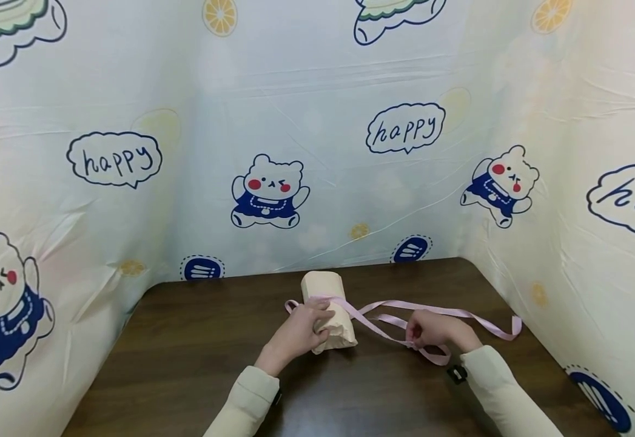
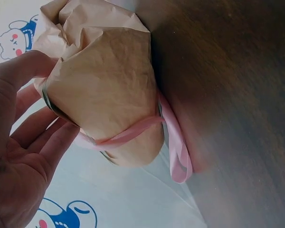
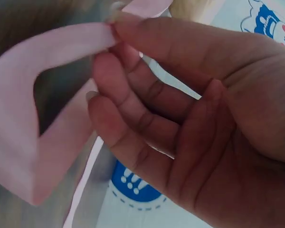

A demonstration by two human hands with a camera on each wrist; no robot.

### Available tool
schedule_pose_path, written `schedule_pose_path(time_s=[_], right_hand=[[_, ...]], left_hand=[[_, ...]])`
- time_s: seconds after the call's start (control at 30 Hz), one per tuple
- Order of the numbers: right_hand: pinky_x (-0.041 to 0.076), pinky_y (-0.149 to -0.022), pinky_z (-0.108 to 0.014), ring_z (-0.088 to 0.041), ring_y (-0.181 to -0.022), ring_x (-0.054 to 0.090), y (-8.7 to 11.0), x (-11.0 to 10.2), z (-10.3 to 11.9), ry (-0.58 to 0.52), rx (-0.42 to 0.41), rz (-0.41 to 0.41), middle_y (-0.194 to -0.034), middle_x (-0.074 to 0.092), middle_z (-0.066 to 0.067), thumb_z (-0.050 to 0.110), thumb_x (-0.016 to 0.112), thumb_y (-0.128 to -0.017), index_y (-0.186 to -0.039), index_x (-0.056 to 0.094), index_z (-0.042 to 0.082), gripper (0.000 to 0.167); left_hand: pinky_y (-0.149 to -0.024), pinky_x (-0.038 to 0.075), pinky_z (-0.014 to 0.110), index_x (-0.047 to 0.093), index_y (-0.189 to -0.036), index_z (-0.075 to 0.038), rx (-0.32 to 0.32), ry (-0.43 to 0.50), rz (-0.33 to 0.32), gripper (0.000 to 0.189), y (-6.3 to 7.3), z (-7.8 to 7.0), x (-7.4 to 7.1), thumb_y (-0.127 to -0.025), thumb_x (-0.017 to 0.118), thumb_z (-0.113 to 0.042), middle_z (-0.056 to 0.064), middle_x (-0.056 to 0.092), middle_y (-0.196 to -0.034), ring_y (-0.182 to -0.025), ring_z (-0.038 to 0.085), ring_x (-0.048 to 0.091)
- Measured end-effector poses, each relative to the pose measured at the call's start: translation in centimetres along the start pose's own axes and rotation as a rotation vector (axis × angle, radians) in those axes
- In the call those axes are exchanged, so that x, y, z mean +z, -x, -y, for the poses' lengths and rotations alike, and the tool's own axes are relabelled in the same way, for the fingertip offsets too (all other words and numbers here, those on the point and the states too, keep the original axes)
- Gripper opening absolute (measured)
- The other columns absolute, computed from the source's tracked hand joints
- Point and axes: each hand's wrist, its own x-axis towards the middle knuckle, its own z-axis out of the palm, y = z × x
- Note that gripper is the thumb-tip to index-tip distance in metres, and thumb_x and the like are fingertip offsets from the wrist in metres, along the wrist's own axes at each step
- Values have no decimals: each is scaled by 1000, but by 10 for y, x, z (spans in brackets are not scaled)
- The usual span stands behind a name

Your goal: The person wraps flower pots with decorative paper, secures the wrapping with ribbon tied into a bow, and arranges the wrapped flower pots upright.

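A paper-wrapped package [image 1: 321, 283] lies lengthwise on the table, its crumpled folded end [image 2: 66, 28] toward the person. Pink ribbon [image 2: 133, 133] crosses over its far half, with a loop lying beside it on the left. My left hand [image 1: 301, 328] rests on top of the package, its fingers fairly straight against the paper near the ribbon and the thumb by the crumpled end. To the right, my right hand [image 1: 437, 329] pinches the ribbon [image 3: 61, 45] between thumb and index finger. The ribbon runs taut from the package to this pinch, and a short length hangs below it in a bend.
Another length of ribbon [image 1: 459, 312] trails across the dark wooden table [image 1: 197, 358] to its right edge. Patterned cloth [image 1: 328, 133] with cartoon bears hangs behind the table and along both sides. A small black device [image 1: 456, 374] sits at the right wrist.
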Motion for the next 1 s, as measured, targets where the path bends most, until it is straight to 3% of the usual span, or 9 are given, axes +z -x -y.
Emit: schedule_pose_path(time_s=[0.23,0.43,0.53,0.63,0.77,1.0], right_hand=[[53,-61,-28,-13,-65,62,12,-3,-5,-39,70,7,-72,71,-5,-1,71,-88,-82,74,1,7],[51,-59,-25,-14,-67,62,10,-6,-7,-15,85,3,-74,69,-3,1,69,-92,-86,73,1,6],[50,-62,-25,-9,-69,59,5,-14,-11,57,53,-69,-78,69,-1,2,69,-92,-91,74,0,5],[52,-67,-30,-10,-74,59,0,-24,-21,157,43,-205,-83,69,-3,1,71,-90,-95,73,-3,7],[56,-75,-42,-21,-80,63,-5,-32,-39,229,138,-351,-87,69,-12,-3,72,-86,-99,71,-8,14],[53,-70,-42,-22,-71,57,-8,-30,-67,261,301,-376,-79,62,-9,2,80,-80,-89,67,-4,17]], left_hand=[[-105,49,41,75,-120,-4,-1,25,-7,35,0,-1,-1,-86,78,-8,16,68,-130,-133,29,56],[-105,49,41,75,-120,-4,-5,23,-5,35,-1,-1,0,-85,78,-8,15,68,-130,-132,29,57],[-104,50,41,75,-120,-4,-3,26,-7,36,-1,-1,0,-85,79,-8,15,68,-130,-132,29,57],[-104,50,41,74,-121,-3,1,25,-10,36,-1,0,0,-85,79,-7,16,68,-130,-132,30,57],[-103,51,41,74,-121,-3,3,31,-14,36,-1,1,0,-85,78,-7,16,68,-131,-132,30,57],[-101,53,41,74,-121,-4,4,28,-15,36,0,1,1,-85,79,-8,17,67,-131,-132,30,57]])
